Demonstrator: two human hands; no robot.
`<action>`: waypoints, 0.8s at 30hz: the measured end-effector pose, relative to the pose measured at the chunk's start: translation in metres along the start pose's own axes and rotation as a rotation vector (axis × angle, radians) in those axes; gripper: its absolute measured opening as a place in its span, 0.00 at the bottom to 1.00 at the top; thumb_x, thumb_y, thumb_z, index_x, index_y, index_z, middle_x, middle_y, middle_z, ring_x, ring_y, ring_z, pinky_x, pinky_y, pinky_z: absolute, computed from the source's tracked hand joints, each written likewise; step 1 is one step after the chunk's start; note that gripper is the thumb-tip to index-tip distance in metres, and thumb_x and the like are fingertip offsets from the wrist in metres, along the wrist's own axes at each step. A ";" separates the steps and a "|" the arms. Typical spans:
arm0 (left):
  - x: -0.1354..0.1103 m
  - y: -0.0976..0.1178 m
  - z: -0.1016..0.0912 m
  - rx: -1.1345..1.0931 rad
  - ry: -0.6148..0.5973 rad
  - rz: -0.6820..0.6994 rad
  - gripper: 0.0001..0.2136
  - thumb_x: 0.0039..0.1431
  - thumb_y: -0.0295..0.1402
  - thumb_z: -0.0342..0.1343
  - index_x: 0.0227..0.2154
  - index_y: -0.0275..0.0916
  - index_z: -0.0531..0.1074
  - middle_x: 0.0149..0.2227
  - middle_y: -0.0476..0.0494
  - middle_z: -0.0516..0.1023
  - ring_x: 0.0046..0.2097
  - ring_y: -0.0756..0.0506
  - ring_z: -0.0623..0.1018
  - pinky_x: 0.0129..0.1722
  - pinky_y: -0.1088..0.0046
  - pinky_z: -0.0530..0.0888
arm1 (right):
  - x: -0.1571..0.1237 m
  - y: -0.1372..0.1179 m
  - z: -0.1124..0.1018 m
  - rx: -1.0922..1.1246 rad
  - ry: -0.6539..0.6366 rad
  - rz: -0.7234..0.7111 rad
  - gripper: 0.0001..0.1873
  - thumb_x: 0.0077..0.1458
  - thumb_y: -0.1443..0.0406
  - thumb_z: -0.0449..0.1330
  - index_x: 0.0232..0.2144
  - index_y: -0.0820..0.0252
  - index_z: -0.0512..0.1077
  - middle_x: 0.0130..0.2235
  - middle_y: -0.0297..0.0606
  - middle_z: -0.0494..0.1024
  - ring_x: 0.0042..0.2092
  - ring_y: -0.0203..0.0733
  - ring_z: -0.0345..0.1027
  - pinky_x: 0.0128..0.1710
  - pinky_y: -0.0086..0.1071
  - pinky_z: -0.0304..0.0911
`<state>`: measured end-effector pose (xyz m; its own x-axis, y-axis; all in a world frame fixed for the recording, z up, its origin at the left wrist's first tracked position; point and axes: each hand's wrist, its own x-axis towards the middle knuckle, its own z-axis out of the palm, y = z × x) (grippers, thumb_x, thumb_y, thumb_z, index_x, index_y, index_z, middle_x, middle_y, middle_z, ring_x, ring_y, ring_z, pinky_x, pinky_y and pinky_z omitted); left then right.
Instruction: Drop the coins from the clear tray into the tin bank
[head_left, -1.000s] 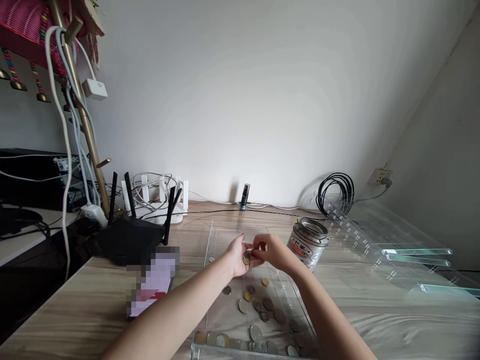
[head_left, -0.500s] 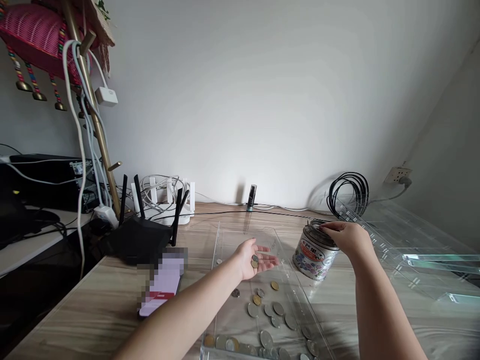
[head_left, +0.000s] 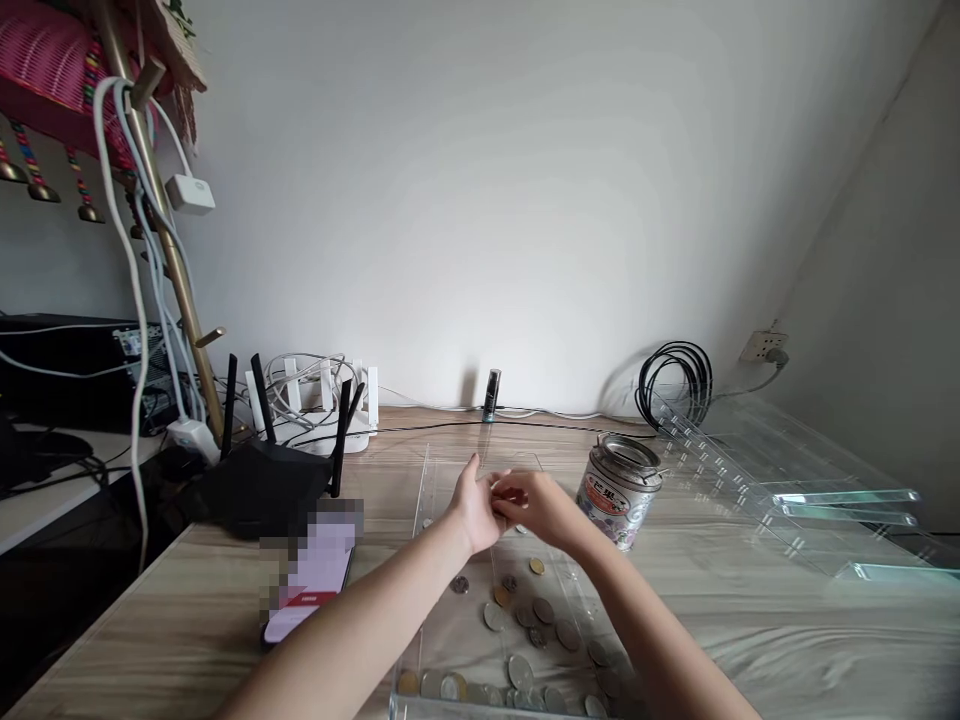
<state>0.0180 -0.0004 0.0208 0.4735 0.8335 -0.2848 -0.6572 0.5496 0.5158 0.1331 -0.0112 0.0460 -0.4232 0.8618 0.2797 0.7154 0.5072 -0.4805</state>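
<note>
- Above the far part of a clear, oblong plastic tray [head_left: 465,640], the bare left hand [head_left: 475,516] lies palm up with its thumb raised; its fingers are hidden behind the other hand, so I cannot tell whether it holds anything.
- Right against that palm, the bare right hand [head_left: 538,506] has its fingers bent inward, the tips meeting the left; I cannot tell whether a coin is pinched there.
- Just on the near side of the grip, a round, gold-coloured metal coin [head_left: 537,566] lies flat on the tray's floor.
- Further toward the wearer, round, silver-coloured metal coins [head_left: 519,671] are scattered over the same floor, some overlapping, with a crowded row along the tray's near wall.
- Just right of the grip and outside the tray, a round, silvery metal tin [head_left: 611,500] with an orange label and a wire handle stands upright.
- Left of the grip, beside the left forearm, a flat phone with a blurred lilac screen [head_left: 322,560] lies on the pale, wood-grained table [head_left: 172,610].
- Well beyond the grip, a small, dark, cylindrical bottle [head_left: 491,396] stands near the wall.
- Far to the right, more clear plastic trays [head_left: 844,495] lie near a coiled black cable [head_left: 705,385].
- Far to the left sits a flat, black plastic router [head_left: 270,480] with upright antennas.
</note>
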 end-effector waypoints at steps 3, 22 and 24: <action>0.000 -0.001 0.000 -0.004 -0.010 -0.016 0.21 0.53 0.48 0.34 0.26 0.35 0.61 0.21 0.48 0.63 0.22 0.51 0.67 0.22 0.76 0.66 | 0.002 -0.003 0.013 0.012 -0.029 -0.001 0.05 0.42 0.65 0.53 0.23 0.58 0.68 0.23 0.33 0.71 0.25 0.35 0.62 0.25 0.28 0.56; -0.005 -0.001 0.002 0.055 0.040 0.023 0.24 0.53 0.48 0.36 0.38 0.30 0.62 0.38 0.29 0.69 0.37 0.42 0.73 0.33 0.68 0.70 | -0.021 0.065 -0.094 -0.357 0.610 0.578 0.13 0.41 0.59 0.53 0.26 0.58 0.74 0.30 0.39 0.74 0.35 0.47 0.64 0.34 0.39 0.58; -0.003 -0.001 0.001 0.015 0.028 0.060 0.24 0.52 0.48 0.37 0.39 0.30 0.62 0.37 0.30 0.70 0.36 0.42 0.73 0.33 0.68 0.70 | -0.020 0.048 -0.080 -0.420 0.776 0.389 0.13 0.45 0.60 0.50 0.27 0.59 0.72 0.34 0.41 0.73 0.38 0.46 0.63 0.37 0.40 0.57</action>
<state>0.0171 -0.0034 0.0219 0.4170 0.8662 -0.2755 -0.6747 0.4981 0.5447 0.2203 -0.0035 0.0845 0.2632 0.6553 0.7080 0.9325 0.0154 -0.3609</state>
